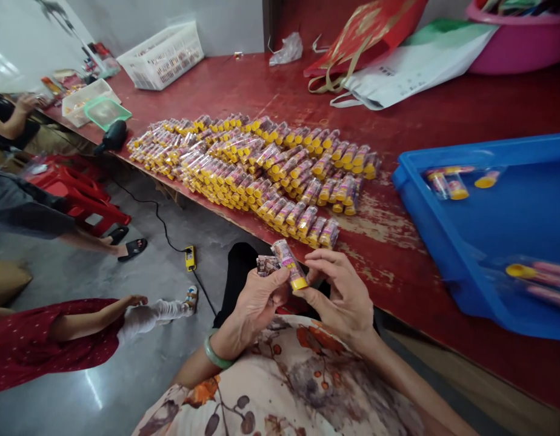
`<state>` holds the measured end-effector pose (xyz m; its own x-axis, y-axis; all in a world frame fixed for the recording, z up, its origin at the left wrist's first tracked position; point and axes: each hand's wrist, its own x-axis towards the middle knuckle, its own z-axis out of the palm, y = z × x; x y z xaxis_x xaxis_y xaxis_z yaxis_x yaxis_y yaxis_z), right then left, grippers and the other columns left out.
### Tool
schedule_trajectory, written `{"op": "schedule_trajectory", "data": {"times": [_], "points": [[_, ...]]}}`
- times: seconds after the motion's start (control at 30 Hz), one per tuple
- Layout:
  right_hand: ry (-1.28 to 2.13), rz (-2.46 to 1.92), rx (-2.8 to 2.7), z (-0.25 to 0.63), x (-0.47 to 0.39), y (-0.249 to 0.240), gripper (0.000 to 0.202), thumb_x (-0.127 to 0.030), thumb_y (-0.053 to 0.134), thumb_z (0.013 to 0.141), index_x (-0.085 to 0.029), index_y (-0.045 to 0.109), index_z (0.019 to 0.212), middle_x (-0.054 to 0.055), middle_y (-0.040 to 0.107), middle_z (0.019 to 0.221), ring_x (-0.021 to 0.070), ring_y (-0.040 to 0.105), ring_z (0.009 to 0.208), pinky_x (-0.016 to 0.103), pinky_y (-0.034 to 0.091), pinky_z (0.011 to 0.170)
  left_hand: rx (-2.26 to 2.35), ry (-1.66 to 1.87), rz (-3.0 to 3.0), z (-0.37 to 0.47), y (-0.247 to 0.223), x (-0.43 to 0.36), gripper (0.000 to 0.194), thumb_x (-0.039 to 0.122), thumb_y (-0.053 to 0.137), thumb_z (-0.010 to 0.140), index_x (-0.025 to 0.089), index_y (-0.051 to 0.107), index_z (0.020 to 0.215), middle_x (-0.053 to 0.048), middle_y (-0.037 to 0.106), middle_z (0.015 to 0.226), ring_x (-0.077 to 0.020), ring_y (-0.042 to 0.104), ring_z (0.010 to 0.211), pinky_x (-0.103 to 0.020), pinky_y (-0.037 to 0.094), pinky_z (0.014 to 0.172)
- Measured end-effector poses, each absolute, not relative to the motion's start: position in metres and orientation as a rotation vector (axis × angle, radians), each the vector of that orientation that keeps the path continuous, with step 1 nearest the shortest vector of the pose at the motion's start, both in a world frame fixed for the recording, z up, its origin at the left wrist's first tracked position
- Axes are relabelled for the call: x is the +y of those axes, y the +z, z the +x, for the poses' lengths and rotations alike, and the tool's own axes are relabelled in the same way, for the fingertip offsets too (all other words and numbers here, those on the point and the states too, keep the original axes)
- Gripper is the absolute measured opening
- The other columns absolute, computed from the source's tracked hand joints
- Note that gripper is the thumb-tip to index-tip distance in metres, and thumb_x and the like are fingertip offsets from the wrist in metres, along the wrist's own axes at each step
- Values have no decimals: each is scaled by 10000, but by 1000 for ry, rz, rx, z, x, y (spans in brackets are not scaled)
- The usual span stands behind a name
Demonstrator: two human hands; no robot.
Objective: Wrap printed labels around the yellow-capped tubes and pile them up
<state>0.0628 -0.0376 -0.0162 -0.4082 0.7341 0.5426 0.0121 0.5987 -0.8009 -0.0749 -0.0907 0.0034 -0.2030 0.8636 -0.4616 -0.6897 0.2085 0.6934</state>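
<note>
A printed tube with a yellow end [290, 265] is held in front of my body, tilted, its yellow end toward me. My left hand [260, 298] is closed around its left side and also holds some printed wrappers [266, 265]. The thumb and fingers of my right hand [341, 293] touch the tube near its yellow end, with the other fingers curved above. Beyond my hands, a large pile of similar wrapped tubes [248, 160] lies in stacked rows along the edge of the red table [375, 112].
A blue tray [457, 266] with several tubes stands at right. Behind lie a white bag [411, 69], a red bag [375, 30] and a white basket [164, 57]. A black hot-air tool [114, 134] rests at the left edge. Other people are at left.
</note>
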Motion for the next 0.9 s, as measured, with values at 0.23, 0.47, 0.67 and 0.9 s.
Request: {"op": "schedule_trajectory", "data": {"times": [0.23,0.47,0.67,0.9], "points": [[868,-640,-1785,60,-40,-17,265,-203,625,836,-224,557,1092,91,561,1066,116,529,642,295,502,586,1094,1386,271,-70,1,-96,334,373,837,577,133,614,644,33,479,540,-25,300,412,-202,201,394],[814,-632,-1880,68,-40,-12,253,-146,607,837,-239,613,1072,63,623,994,169,623,829,288,531,674,1115,1380,279,-68,2,-95,382,403,845,556,132,580,609,51,442,503,-22,295,401,-191,209,383],[712,-597,-1862,67,-43,-8,340,-74,581,820,-248,640,1106,68,660,974,164,654,818,269,550,675,1123,1395,294,-69,4,-92,386,382,863,520,136,570,569,61,418,473,-23,280,389,-193,207,365],[541,-613,-1846,67,-52,-17,420,-55,601,799,-274,627,1157,64,683,963,176,669,769,277,566,616,1098,1370,265,-66,-3,-96,369,355,872,513,146,575,583,48,439,502,-44,345,435,-204,277,422]]}}
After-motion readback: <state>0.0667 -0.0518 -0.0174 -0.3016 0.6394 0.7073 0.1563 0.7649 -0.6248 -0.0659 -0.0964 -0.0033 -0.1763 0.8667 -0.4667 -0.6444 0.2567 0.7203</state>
